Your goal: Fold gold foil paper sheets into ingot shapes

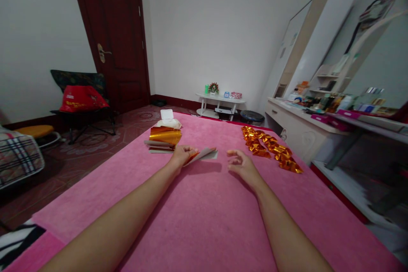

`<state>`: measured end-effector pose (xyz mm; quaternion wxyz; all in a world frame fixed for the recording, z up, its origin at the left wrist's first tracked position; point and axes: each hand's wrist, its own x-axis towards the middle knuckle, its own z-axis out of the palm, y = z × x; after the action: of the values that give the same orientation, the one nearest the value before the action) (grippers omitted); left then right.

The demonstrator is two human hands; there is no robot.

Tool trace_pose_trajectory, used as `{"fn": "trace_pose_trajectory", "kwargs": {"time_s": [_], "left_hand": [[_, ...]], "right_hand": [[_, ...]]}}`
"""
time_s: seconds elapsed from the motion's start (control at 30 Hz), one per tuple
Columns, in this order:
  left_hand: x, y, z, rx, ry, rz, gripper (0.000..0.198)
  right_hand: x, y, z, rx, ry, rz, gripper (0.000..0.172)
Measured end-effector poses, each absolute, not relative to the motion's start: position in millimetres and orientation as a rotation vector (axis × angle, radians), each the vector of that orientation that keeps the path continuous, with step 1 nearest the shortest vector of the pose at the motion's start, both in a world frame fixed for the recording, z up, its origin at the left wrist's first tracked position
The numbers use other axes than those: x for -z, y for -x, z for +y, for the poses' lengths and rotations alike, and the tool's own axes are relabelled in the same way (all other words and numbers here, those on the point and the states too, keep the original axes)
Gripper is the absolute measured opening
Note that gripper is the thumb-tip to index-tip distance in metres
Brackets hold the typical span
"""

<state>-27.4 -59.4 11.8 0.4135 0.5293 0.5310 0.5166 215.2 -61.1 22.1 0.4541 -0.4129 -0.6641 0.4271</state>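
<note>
My left hand (182,154) is closed on a sheet of gold foil paper (205,153), its silver back facing up, lifted slightly over the pink bed cover (204,221). My right hand (239,162) hovers just right of the sheet with fingers loosely curled and apart, holding nothing. Behind my left hand lies a stack of gold foil sheets (164,138). To the right of my right hand, a row of several folded gold foil pieces (270,148) runs along the bed.
A white tissue pack (168,120) sits behind the foil stack. A dark red door (111,34) and a chair with a red bag (81,98) are at left. A cluttered dresser (318,106) stands at right, a small white table (219,102) by the far wall.
</note>
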Motion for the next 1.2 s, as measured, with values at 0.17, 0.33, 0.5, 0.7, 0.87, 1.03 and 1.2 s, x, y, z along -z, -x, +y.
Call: {"fn": "trace_pose_trajectory", "kwargs": {"time_s": [0.17, 0.33, 0.5, 0.7, 0.87, 1.03, 1.2], "left_hand": [[-14.4, 21.9, -66.6, -1.126, -1.161, 1.216, 0.016], [-14.9, 22.1, -66.2, -1.033, -1.063, 1.123, 0.014], [-19.8, 23.8, -70.8, -0.995, -1.053, 1.020, 0.037], [-25.1, 21.4, -79.5, -0.964, -1.066, 0.786, 0.038], [-18.4, 21.5, -71.5, -1.029, -0.940, 0.891, 0.036], [-14.6, 22.2, -69.1, -1.052, -0.943, 0.902, 0.031], [-12.5, 20.3, -70.8, -1.108, -0.962, 0.921, 0.031]], "right_hand": [[-25.4, -186.1, -69.0, -0.982, 0.873, -1.654, 0.051], [-19.7, -174.9, -69.8, -1.066, 0.964, -1.480, 0.023], [-13.5, -178.5, -68.5, -1.120, 0.989, -1.334, 0.032], [-10.6, -178.0, -69.1, -1.166, 0.984, -1.297, 0.032], [-9.9, -175.8, -71.4, -1.206, 0.975, -1.330, 0.029], [-7.7, -174.9, -71.9, -1.255, 0.984, -1.327, 0.030], [-4.2, -175.2, -69.3, -1.312, 1.022, -1.281, 0.039]]}}
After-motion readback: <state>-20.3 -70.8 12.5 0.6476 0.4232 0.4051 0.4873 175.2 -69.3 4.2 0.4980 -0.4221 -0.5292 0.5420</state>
